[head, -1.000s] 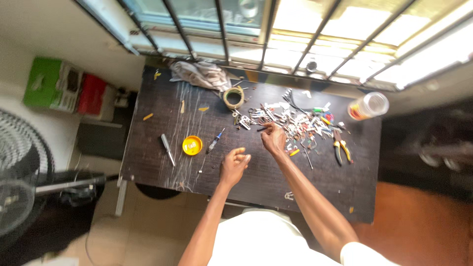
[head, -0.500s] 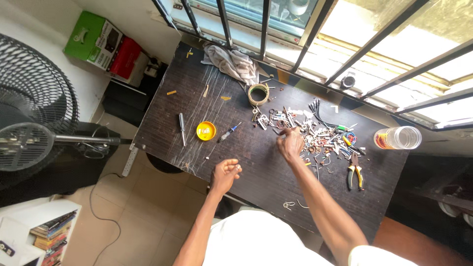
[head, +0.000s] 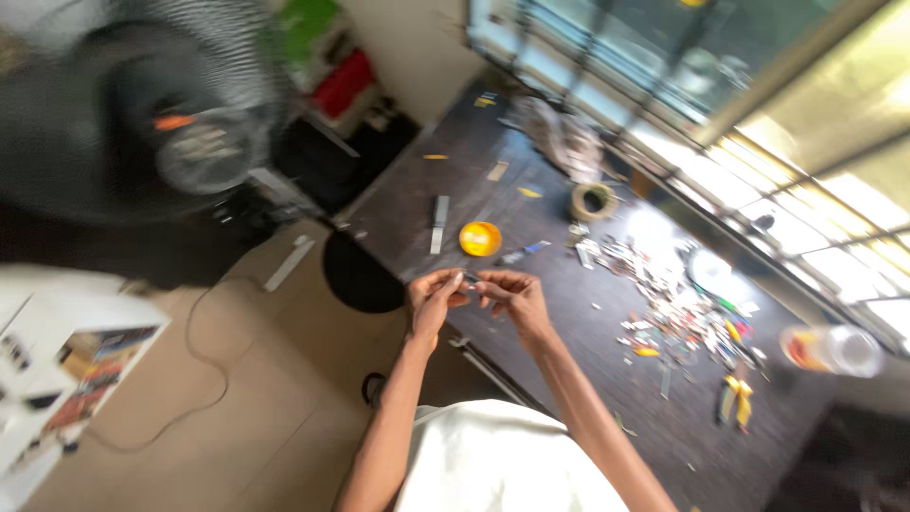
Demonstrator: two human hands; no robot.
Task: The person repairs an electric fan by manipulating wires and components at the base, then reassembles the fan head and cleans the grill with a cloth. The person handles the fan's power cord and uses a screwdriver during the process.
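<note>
A dark work table [head: 531,379] under a barred window [head: 664,85] fills the right of your view, with a standing fan [head: 133,104] blurred at ten o'clock and a white shelf unit [head: 57,379] at eight o'clock. Across the table from one to four o'clock runs a scatter of small parts and wire ends [head: 673,303]. A clear plastic bottle [head: 834,349] lies at three o'clock, and a roll of tape [head: 593,201] sits at one o'clock beside a crumpled plastic bag [head: 565,137]. A round yellow lid [head: 481,238] lies just above your hands, a grey flat tool [head: 439,224] to its left. Yellow-handled pliers [head: 735,398] lie at four o'clock.

At the near table edge, dead centre, your left hand [head: 431,301] and right hand [head: 512,296] meet fingertip to fingertip, both pinched shut on one small dark piece [head: 471,279]. It is too blurred to tell its kind.

Judged by its size, it weighs next to nothing and looks stiff. It is small enough to slip or flick away, so hold it by both ends with thumb and forefinger, as you do here.
</note>
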